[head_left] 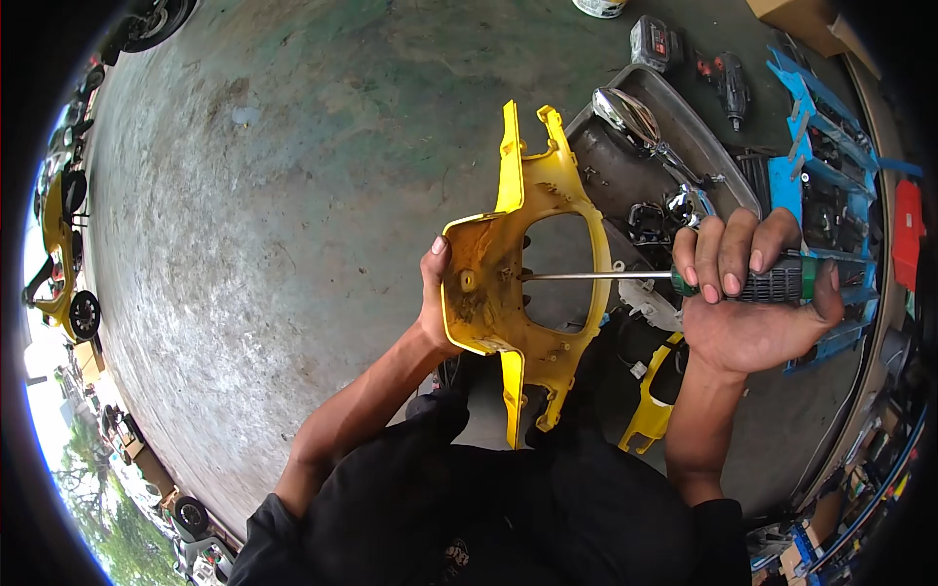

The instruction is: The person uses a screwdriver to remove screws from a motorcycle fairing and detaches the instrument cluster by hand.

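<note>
My left hand (434, 293) grips the left edge of a yellow plastic headlight cowl (532, 195), its thumb on top and the other fingers hidden behind. The cowl's inner side faces up, stained with brown dirt, and a large rounded opening lies in its right half. My right hand (752, 322) is closed around the green and black handle of a screwdriver (591, 276), palm turned up. The long metal shaft crosses over the opening from the right. Its tip meets the cowl's inner part near the middle, beside small dark posts; whether a screw sits there I cannot tell.
A grey tray (718, 146) holds a round mirror (625, 115), chrome parts and small screws. Beyond it lie a battery pack (655, 44) and a power driver (728, 88). A blue toolbox (806, 107) stands right. Another yellow cover (649, 418) lies near my right forearm.
</note>
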Motion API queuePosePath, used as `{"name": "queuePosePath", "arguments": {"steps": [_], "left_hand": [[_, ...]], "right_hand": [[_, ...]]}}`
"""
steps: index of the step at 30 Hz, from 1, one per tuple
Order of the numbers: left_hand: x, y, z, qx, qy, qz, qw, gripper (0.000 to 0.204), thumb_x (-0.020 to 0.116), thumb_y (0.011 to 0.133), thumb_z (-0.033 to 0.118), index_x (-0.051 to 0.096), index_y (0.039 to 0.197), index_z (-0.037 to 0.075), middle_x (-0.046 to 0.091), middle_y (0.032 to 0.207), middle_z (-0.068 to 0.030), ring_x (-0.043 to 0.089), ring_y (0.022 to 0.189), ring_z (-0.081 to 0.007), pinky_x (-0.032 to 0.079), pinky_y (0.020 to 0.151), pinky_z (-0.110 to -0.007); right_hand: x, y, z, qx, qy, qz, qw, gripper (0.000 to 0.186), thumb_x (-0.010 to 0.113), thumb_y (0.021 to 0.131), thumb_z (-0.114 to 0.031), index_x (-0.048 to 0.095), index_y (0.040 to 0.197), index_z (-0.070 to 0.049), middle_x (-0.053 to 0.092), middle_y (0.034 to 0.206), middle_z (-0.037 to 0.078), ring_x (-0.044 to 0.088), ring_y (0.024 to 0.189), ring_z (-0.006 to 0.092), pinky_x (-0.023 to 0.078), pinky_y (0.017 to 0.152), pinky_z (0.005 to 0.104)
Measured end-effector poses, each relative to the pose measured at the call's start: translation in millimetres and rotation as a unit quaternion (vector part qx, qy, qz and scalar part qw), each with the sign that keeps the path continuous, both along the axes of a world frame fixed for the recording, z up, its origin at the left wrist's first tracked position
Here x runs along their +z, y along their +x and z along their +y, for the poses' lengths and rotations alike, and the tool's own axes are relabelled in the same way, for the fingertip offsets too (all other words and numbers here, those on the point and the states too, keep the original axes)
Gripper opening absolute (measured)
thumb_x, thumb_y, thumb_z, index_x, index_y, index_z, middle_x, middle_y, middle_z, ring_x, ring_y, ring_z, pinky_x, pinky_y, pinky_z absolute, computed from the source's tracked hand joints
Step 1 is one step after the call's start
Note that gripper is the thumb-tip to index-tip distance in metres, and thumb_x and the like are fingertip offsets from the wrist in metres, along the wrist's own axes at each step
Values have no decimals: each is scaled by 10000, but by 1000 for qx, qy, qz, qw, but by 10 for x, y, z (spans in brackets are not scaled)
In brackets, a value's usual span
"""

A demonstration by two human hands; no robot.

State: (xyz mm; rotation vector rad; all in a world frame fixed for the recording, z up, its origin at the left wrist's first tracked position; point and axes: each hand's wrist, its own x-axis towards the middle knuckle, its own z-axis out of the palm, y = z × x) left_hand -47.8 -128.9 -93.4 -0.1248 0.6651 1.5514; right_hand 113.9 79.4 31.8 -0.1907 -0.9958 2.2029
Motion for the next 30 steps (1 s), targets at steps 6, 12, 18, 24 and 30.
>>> {"name": "queuePosePath", "arguments": {"steps": [6,12,18,24,30], "left_hand": [[-3,9,59,-9,5,22,1000,985,446,776,801,386,1429,65,494,1338,-153,573,1104,-289,512,903,-483],[37,34,75,-20,-2,29,999,896,455,802,756,429,1398,89,500,1311,-96,558,1074,-250,514,865,-434],[53,1,70,-9,-5,15,1000,1019,485,758,801,373,1437,49,474,1365,-174,564,1135,-314,508,912,-492],[188,-156,224,22,70,57,996,1079,506,733,809,336,1453,24,426,1402,-206,558,1137,-330,505,917,-494],[115,-196,107,33,36,88,995,996,535,743,754,363,1460,85,470,1354,-145,567,1076,-269,517,870,-442]], "right_hand": [[65,-2,-16,-4,-10,3,1000,544,440,866,-591,493,779,-57,503,649,94,459,555,193,387,614,369],[61,26,-6,-5,3,6,1000,534,426,874,-576,496,784,-54,500,648,99,462,553,197,390,619,375],[-34,-11,-59,-59,32,-10,998,478,411,899,-506,484,791,-47,498,662,102,484,606,204,393,627,379],[-302,-8,-268,-99,-5,-51,994,435,405,902,-458,481,807,-41,483,682,101,461,616,210,382,630,385],[143,94,-154,-117,44,24,992,481,434,884,-563,477,798,-92,478,646,67,433,548,185,358,601,361]]}}
